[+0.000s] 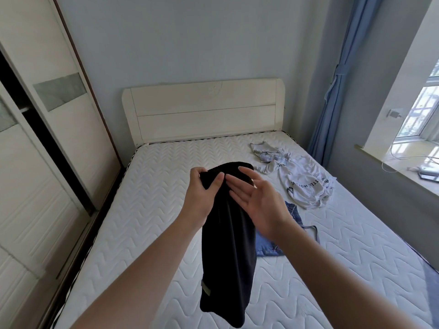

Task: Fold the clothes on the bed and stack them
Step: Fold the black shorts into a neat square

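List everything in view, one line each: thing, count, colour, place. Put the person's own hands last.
black garment: 1, black, held up above the mattress, hanging down
white T-shirt: 1, white with dark lettering, crumpled on the right side of the mattress
pale garment: 1, light grey-blue, crumpled near the headboard, right side
denim garment: 1, blue, lying on the mattress partly behind the black garment
mattress: 1, white quilted, centre
headboard: 1, cream, against the far wall
wardrobe: 1, white sliding doors, left
curtain: 1, blue, tied back, right
window: 1, right edge
left hand: 1, gripping the garment's top edge
right hand: 1, open, fingers flat against the garment
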Demonstrator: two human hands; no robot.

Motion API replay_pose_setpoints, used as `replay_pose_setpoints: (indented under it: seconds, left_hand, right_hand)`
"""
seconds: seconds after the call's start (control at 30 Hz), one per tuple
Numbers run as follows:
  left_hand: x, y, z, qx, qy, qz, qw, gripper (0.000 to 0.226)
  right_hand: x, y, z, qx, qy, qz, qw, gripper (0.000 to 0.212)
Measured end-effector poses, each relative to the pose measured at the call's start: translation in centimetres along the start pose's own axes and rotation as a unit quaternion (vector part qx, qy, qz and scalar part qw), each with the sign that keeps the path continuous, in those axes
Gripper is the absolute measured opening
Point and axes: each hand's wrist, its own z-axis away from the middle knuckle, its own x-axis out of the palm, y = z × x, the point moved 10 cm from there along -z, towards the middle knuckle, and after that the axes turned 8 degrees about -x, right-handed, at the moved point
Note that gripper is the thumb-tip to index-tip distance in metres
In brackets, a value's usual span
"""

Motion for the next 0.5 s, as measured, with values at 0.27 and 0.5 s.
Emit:
replay_pose_setpoints:
  seconds: [0.27, 0.5]
  left_hand:
    - [1.4, 1.8, 0.6, 0.059, -0.107, -0.048, 0.991, 0.034]
    - [2.5, 3.4, 2.1, 0.102, -0.172, -0.093, 0.975, 0.028]
  right_hand:
    - [-8.1, -0.2, -0.5, -0.025, 0.048, 0.305, 0.951, 0.054]
    - [-8.2, -0.4, -0.7, -0.028, 0.019, 0.229, 0.973, 0.033]
